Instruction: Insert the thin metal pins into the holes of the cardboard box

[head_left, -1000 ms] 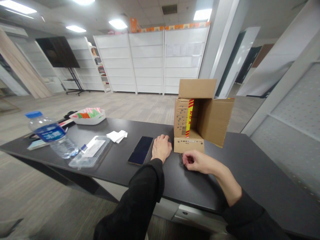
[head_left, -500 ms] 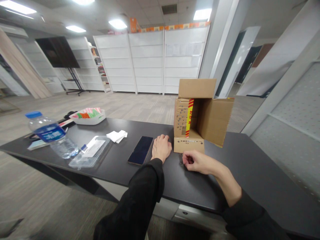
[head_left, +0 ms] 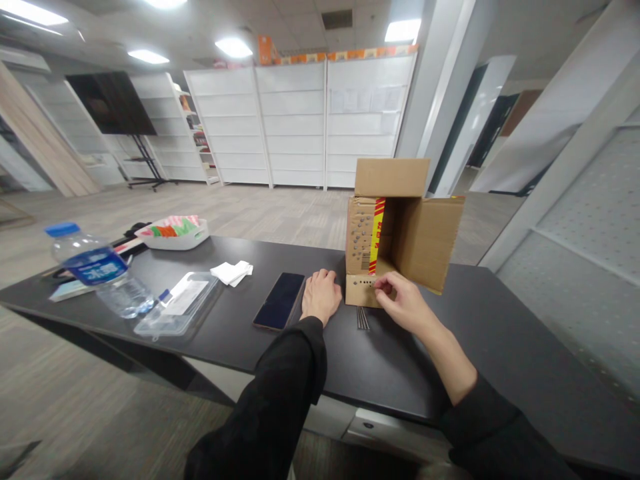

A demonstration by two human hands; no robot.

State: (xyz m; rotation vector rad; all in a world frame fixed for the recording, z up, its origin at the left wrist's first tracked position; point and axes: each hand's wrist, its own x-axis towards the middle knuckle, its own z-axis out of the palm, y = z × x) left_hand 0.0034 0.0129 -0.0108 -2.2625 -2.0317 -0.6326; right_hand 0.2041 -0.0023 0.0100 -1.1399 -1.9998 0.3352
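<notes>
A cardboard box (head_left: 433,240) stands open towards me, a yellow and red tape strip (head_left: 378,235) on its front. Its lower flap (head_left: 354,294) hangs down at the front and has a row of small holes. At that flap is my right hand (head_left: 404,303), closed with thumb and forefinger pinched; what they hold is too small to make out. Several thin metal nails (head_left: 363,319) lie side by side on the table just below the flap. My left hand (head_left: 321,295) rests flat on the table, fingers stretched out, between a dark phone (head_left: 279,301) and the box.
Left of the phone are folded white tissues (head_left: 233,273) and a clear plastic case (head_left: 175,310). A water bottle (head_left: 103,270) with a blue cap and a white basket (head_left: 175,240) stand farther left on the dark table (head_left: 500,347). White shelving (head_left: 295,123) lines the back.
My right hand has moved up from the nails on the table to the holed flap of the box. My left hand stays in place.
</notes>
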